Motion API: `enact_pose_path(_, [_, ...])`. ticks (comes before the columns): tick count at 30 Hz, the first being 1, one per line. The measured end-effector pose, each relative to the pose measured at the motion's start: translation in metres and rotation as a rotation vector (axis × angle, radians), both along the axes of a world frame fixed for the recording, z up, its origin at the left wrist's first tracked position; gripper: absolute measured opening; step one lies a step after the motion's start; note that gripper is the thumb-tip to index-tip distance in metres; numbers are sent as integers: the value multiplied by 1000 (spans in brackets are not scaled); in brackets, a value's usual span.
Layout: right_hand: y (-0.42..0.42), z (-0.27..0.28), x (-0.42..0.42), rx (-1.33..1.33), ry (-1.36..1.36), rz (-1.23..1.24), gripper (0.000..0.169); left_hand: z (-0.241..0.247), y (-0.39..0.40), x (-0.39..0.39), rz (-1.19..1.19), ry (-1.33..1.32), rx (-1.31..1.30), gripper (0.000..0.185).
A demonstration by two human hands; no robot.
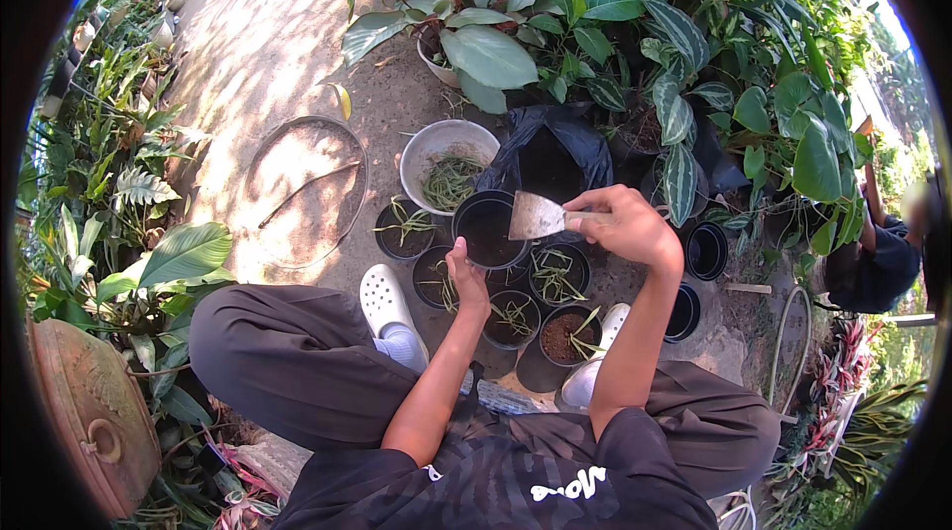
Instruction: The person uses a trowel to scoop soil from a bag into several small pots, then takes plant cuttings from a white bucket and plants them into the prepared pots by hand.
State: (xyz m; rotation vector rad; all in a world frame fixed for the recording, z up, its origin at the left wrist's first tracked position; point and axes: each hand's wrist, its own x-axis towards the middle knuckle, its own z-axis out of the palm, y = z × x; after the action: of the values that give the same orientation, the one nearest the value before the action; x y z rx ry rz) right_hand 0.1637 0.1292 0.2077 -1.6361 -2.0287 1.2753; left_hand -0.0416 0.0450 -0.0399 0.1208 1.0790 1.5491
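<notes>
With my left hand (468, 279) I grip the rim of a round black plastic pot (476, 232), thumb on the near side. Dark soil shows inside it. My right hand (623, 223) is closed around the handle of a scraper (537, 216), a putty knife with a broad, soiled metal blade. That blade overlaps the pot's right rim; whether it touches cannot be told. Below the held pot stand several black pots with thin green cuttings, such as one on the right (559, 273) and one with brown, grainy soil (570, 337). Behind it sits an open black plastic bag (550, 158) with dark soil.
A whitish basin (416, 158) holds green cuttings beside the bag. Black pots (706, 250) stand at right, near a hose (777, 359). Leafy potted plants (491, 58) crowd the far side. A large terracotta pot (97, 418) is at left. Another person (877, 262) sits at far right.
</notes>
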Motion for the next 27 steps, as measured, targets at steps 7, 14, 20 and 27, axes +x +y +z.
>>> enact_pose_path(7, [22, -12, 38, -35, 15, -278, 37, 3, 0, -1, 17, 24, -1, 76])
enact_pose_path(14, [66, -190, 58, -210, 18, -538, 39, 24, -3, 1, 4, 4, 10, 74])
enact_pose_path(20, [48, -258, 3, 147, -156, -873, 26, 32, -4, 1, 37, -14, 24, 67])
enact_pose_path(27, [68, -242, 7, 206, -71, -784, 28, 35, -5, 4, 40, -40, 22, 64])
